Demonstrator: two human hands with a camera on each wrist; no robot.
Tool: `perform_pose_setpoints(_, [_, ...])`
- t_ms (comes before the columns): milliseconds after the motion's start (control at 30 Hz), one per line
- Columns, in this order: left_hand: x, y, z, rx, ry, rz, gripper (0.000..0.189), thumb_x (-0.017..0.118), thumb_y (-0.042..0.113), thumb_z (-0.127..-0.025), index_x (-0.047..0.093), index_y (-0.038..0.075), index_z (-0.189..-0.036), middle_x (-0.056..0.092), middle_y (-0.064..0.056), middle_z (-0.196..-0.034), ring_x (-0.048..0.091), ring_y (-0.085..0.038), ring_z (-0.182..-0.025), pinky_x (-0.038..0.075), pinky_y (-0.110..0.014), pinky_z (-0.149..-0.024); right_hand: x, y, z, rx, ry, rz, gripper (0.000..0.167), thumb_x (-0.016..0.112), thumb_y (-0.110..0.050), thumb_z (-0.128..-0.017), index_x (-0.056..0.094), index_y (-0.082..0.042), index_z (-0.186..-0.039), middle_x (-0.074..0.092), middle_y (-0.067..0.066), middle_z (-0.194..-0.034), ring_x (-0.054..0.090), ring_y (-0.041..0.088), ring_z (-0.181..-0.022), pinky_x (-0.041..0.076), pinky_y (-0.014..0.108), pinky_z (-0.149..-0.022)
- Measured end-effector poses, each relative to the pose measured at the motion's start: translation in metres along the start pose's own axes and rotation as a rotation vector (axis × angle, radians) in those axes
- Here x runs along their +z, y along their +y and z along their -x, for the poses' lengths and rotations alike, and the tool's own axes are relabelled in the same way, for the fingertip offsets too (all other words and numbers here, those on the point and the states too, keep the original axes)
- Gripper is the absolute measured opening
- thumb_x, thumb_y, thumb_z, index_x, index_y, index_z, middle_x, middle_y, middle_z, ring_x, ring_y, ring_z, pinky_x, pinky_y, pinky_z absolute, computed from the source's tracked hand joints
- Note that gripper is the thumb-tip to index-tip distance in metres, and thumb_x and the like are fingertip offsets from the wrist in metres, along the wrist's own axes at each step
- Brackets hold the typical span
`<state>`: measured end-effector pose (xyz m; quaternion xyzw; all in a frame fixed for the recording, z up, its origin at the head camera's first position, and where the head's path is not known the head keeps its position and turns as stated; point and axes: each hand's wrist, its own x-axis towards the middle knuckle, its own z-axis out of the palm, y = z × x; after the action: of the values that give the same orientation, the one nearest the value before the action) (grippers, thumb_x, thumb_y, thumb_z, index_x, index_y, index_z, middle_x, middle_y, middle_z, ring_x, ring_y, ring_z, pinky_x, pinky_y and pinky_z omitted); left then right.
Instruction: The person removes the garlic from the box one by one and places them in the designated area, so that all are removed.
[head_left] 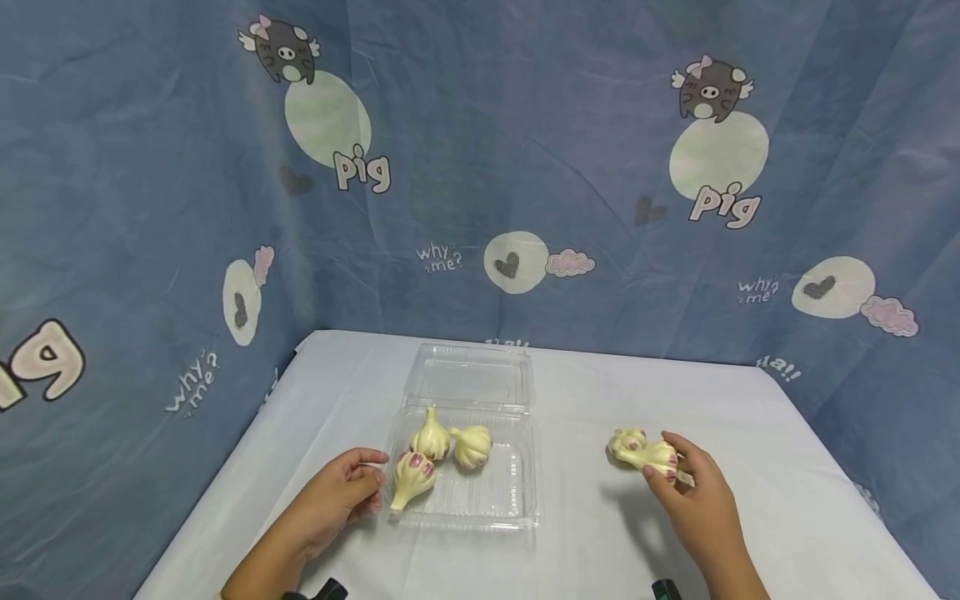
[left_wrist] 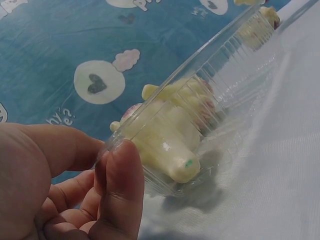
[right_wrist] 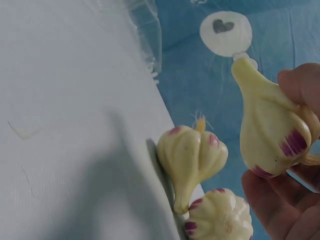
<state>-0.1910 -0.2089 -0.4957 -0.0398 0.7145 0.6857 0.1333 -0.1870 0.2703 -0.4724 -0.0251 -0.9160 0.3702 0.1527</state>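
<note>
A clear plastic clamshell box lies on the white table with its lid folded back. Three garlic bulbs are grouped in its left half, pale yellow with purple marks. At the box's left side, my left hand pinches the rim between thumb and index finger. Over on the right, my right hand holds another garlic bulb above the table, its stem pointing left in the head view. Beyond it, two more bulbs lie close together on the table; the head view partly hides them.
White cloth covers the table. Behind it and along the sides hangs a blue curtain printed with pigs and hearts. Dark wrist straps show at the bottom edge.
</note>
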Motion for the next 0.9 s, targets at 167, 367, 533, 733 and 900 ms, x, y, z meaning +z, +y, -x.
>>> perform_pose_setpoints(167, [0.0, 0.001, 0.001, 0.007, -0.008, -0.003, 0.042, 0.059, 0.007, -0.104, 0.044, -0.008, -0.141, 0.063, -0.008, -0.099, 0.06, -0.013, -0.075, 0.055, -0.025, -0.065, -0.002, 0.003, 0.0, 0.005, 0.041, 0.013, 0.061, 0.075, -0.035, -0.098, 0.054, -0.009, -0.149, 0.055, 0.02, -0.144, 0.059, 0.033, -0.121, 0.06, 0.042, -0.092])
perform_pose_setpoints(367, [-0.001, 0.001, 0.001, 0.001, -0.009, 0.0, 0.042, 0.059, 0.008, -0.104, 0.044, -0.007, -0.141, 0.063, -0.008, -0.1, 0.06, -0.013, -0.075, 0.054, -0.025, -0.065, -0.006, 0.009, 0.0, 0.01, 0.068, -0.001, 0.06, 0.076, -0.031, -0.097, 0.055, -0.009, -0.149, 0.055, 0.021, -0.143, 0.059, 0.033, -0.121, 0.06, 0.028, -0.089])
perform_pose_setpoints(533, [0.0, 0.001, 0.001, -0.003, 0.003, 0.0, 0.041, 0.059, 0.007, -0.104, 0.045, -0.007, -0.14, 0.063, -0.008, -0.098, 0.06, -0.014, -0.075, 0.054, -0.025, -0.064, -0.009, 0.013, 0.0, 0.027, 0.08, -0.014, 0.062, 0.077, -0.032, -0.097, 0.055, -0.009, -0.149, 0.054, 0.022, -0.145, 0.058, 0.036, -0.125, 0.046, 0.001, -0.081])
perform_pose_setpoints(733, [0.0, 0.002, 0.001, -0.004, 0.014, 0.0, 0.041, 0.059, 0.006, -0.103, 0.045, -0.006, -0.139, 0.063, -0.008, -0.099, 0.06, -0.014, -0.075, 0.054, -0.025, -0.064, -0.013, 0.016, 0.001, 0.066, 0.098, -0.031, 0.063, 0.077, -0.031, -0.097, 0.053, -0.008, -0.151, 0.052, 0.023, -0.147, 0.057, 0.039, -0.129, 0.038, -0.006, -0.078])
perform_pose_setpoints(900, [0.0, 0.0, 0.0, -0.001, 0.002, 0.0, 0.042, 0.059, 0.007, -0.103, 0.045, -0.007, -0.141, 0.063, -0.008, -0.1, 0.06, -0.014, -0.076, 0.055, -0.026, -0.065, -0.017, 0.021, 0.002, 0.055, 0.125, -0.025, 0.062, 0.077, -0.026, -0.096, 0.053, -0.007, -0.15, 0.052, 0.024, -0.144, 0.056, 0.04, -0.127, 0.035, -0.007, -0.078])
